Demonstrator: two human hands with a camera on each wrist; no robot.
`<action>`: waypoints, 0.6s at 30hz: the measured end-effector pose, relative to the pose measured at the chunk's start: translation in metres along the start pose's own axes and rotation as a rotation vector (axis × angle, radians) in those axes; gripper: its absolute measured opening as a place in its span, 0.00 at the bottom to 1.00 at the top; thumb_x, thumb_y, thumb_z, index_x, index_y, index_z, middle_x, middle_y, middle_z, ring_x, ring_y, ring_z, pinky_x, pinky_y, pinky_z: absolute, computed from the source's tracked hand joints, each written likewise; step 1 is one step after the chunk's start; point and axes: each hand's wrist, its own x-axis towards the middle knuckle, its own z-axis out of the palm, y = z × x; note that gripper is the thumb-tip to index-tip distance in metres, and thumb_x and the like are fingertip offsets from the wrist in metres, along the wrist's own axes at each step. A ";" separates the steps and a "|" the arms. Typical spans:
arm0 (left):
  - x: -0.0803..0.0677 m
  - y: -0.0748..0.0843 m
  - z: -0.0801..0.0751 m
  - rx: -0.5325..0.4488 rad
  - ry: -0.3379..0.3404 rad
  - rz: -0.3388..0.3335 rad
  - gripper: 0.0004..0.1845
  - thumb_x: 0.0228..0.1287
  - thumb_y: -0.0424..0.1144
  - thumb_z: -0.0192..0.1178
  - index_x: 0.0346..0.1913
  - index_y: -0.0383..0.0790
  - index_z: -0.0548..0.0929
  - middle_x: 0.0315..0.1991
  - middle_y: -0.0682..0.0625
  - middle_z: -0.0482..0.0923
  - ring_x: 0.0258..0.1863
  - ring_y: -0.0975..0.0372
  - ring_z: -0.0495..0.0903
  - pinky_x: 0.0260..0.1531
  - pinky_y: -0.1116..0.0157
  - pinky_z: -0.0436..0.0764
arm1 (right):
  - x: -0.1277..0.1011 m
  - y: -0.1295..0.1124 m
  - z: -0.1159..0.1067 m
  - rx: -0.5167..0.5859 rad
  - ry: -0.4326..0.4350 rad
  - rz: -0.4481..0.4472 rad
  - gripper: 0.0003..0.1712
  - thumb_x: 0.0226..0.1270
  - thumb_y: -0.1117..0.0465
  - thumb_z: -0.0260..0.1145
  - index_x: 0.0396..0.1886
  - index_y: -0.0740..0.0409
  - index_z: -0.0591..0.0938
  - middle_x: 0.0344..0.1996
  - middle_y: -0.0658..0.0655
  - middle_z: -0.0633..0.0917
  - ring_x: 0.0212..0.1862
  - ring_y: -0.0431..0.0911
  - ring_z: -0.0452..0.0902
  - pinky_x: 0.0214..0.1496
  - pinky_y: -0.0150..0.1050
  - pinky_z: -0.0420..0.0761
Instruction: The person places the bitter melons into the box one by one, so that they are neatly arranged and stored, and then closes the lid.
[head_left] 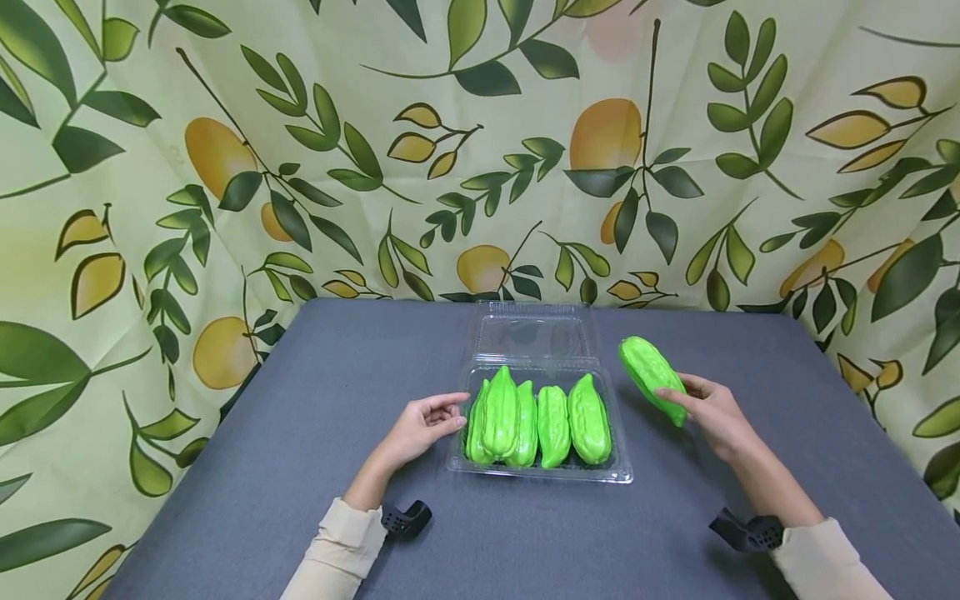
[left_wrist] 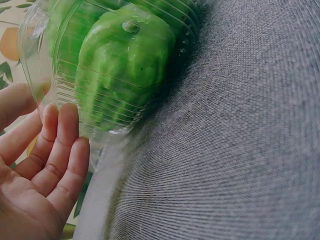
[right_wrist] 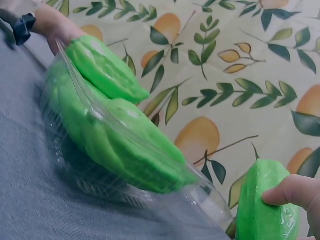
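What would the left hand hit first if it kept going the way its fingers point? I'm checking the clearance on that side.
Most likely the left wall of the clear plastic clamshell tray: the left hand has open fingers pointing at it, seemingly just short of touching.

- The bumpy bitter gourd held at the right (head_left: 651, 377) is bright, glossy green.
- The bumpy bitter gourds lying in the tray (head_left: 536, 421) are the same bright green, with darker green in their grooves.
- The clear plastic clamshell tray (head_left: 619, 472) is colourless, its open far lid faintly reflecting green.
- The flat grey cloth tabletop (head_left: 300, 433) is plain blue-grey with a fine weave.
- The pale green fabric backdrop (head_left: 480, 150) carries dark green leaves, yellow leaves and orange-yellow fruits on thin dark stems.
- The long sleeves (head_left: 341, 550) are cream; the wrist straps (head_left: 405, 518) are black.
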 end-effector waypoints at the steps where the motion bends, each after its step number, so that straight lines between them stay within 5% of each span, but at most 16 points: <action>1: 0.000 0.000 0.000 0.000 0.000 0.000 0.23 0.64 0.31 0.61 0.60 0.24 0.74 0.41 0.32 0.77 0.34 0.75 0.76 0.37 0.78 0.78 | -0.001 -0.001 0.001 0.004 -0.003 0.001 0.43 0.69 0.47 0.59 0.72 0.71 0.58 0.63 0.68 0.69 0.37 0.24 0.67 0.39 0.26 0.72; 11: 0.000 0.001 0.000 0.000 0.001 -0.005 0.23 0.64 0.31 0.61 0.60 0.23 0.74 0.40 0.33 0.78 0.33 0.75 0.76 0.36 0.78 0.77 | -0.006 -0.005 0.006 0.009 -0.040 0.011 0.43 0.70 0.46 0.59 0.71 0.72 0.58 0.63 0.67 0.70 0.38 0.21 0.68 0.50 0.30 0.74; 18: 0.000 0.000 0.000 0.000 0.003 -0.001 0.23 0.64 0.31 0.61 0.60 0.23 0.74 0.40 0.32 0.77 0.33 0.75 0.76 0.36 0.78 0.78 | -0.012 -0.012 0.009 0.033 -0.047 0.001 0.44 0.70 0.45 0.58 0.70 0.75 0.59 0.58 0.64 0.74 0.38 0.21 0.70 0.47 0.24 0.78</action>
